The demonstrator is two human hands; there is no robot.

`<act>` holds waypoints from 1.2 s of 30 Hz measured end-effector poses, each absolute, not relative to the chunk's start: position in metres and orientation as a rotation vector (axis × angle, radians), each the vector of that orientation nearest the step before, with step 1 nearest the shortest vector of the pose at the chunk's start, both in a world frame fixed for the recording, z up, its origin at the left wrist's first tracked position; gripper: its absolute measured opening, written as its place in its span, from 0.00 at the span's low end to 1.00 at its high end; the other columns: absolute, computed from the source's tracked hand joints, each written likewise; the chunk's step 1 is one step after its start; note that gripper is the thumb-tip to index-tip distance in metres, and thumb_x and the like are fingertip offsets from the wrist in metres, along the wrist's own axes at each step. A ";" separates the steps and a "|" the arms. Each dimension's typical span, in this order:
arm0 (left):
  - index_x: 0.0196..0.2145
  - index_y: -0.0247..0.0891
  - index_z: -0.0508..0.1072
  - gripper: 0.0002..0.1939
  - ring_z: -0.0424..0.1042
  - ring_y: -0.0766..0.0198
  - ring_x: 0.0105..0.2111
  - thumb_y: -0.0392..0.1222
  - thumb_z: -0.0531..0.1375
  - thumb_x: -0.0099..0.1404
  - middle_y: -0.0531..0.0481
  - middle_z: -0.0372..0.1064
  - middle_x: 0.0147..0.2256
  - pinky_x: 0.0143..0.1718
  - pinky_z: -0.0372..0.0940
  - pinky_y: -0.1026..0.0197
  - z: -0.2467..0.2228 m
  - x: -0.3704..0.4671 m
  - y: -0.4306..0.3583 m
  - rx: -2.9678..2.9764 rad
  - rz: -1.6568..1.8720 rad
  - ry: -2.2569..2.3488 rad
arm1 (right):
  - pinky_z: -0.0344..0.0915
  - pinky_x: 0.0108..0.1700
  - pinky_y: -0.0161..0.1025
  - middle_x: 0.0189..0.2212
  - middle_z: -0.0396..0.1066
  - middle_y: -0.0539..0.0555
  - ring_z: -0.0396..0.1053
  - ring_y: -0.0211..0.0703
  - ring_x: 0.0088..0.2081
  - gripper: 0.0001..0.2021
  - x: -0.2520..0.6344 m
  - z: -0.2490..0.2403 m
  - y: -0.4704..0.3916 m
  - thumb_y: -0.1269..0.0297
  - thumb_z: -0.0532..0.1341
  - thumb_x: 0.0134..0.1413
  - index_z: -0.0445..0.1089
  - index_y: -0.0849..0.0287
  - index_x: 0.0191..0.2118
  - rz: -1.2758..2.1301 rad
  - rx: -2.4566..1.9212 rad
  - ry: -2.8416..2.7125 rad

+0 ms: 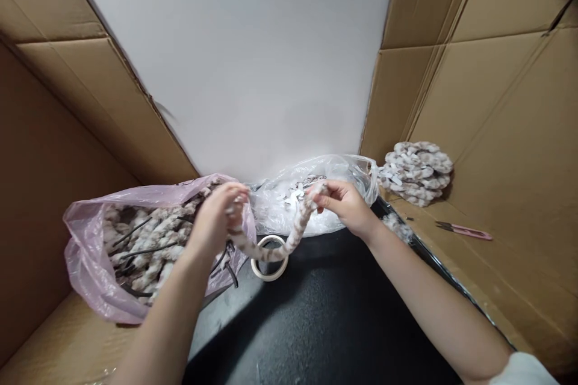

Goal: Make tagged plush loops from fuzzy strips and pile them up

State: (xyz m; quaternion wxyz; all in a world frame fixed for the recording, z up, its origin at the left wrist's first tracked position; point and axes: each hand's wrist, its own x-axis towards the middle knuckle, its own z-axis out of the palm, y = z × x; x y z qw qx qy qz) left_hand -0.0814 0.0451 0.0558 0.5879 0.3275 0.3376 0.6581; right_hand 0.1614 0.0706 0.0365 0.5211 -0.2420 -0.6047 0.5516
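A fluffy white-and-brown plush cord (295, 234) sags in a U between my two hands. My left hand (221, 210) is closed around one end, beside the pink bag; part of its grip is hidden by the fingers. The other end is pinched between the thumb and fingers of my right hand (343, 201), in front of the clear bag. Below the sagging middle lies a cream roll of tape (270, 274) on the black surface. The pink plastic bag (112, 310) on the left holds many similar fluffy pieces (156, 231) with dark stems.
A clear plastic bag (271, 192) with small white tags lies at the back. To the right, a bundle of fluffy cords (418, 171) rests against cardboard (510, 132). Pink-handled thread snips (469, 231) lie nearby. The black surface (325, 307) spreads out in front of me.
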 end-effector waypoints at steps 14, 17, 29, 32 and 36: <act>0.25 0.34 0.73 0.18 0.56 0.68 0.20 0.51 0.59 0.64 0.51 0.60 0.21 0.18 0.49 0.68 0.025 -0.027 0.021 1.403 1.004 0.860 | 0.68 0.35 0.40 0.22 0.70 0.48 0.70 0.41 0.26 0.17 0.139 0.026 0.057 0.50 0.72 0.38 0.71 0.58 0.23 1.556 -0.460 -1.512; 0.23 0.34 0.70 0.19 0.51 0.71 0.18 0.52 0.61 0.63 0.54 0.54 0.19 0.17 0.44 0.69 0.021 -0.027 0.023 1.308 1.004 0.840 | 0.68 0.35 0.40 0.24 0.70 0.48 0.70 0.40 0.27 0.16 0.139 0.022 0.059 0.52 0.74 0.35 0.74 0.58 0.27 1.590 -0.463 -1.514; 0.27 0.35 0.68 0.08 0.47 0.76 0.12 0.32 0.58 0.64 0.61 0.53 0.16 0.13 0.40 0.72 0.026 -0.044 0.049 0.757 1.468 0.863 | 0.64 0.26 0.28 0.24 0.71 0.47 0.65 0.31 0.24 0.13 0.168 0.025 0.092 0.56 0.72 0.44 0.75 0.59 0.31 1.450 -0.540 -0.730; 0.20 0.37 0.57 0.19 0.42 0.75 0.10 0.32 0.47 0.70 0.62 0.43 0.12 0.11 0.39 0.70 0.034 -0.071 0.063 0.619 1.632 0.824 | 0.58 0.20 0.24 0.15 0.59 0.41 0.56 0.26 0.16 0.08 0.204 0.038 0.110 0.60 0.65 0.55 0.71 0.59 0.30 1.308 -0.575 -0.492; 0.19 0.37 0.51 0.22 0.44 0.75 0.09 0.28 0.38 0.71 0.62 0.42 0.11 0.13 0.44 0.70 0.041 -0.104 0.075 0.457 1.769 0.779 | 0.56 0.18 0.25 0.12 0.50 0.38 0.48 0.27 0.12 0.10 0.235 0.038 0.126 0.61 0.59 0.61 0.68 0.58 0.30 1.300 -0.712 -0.451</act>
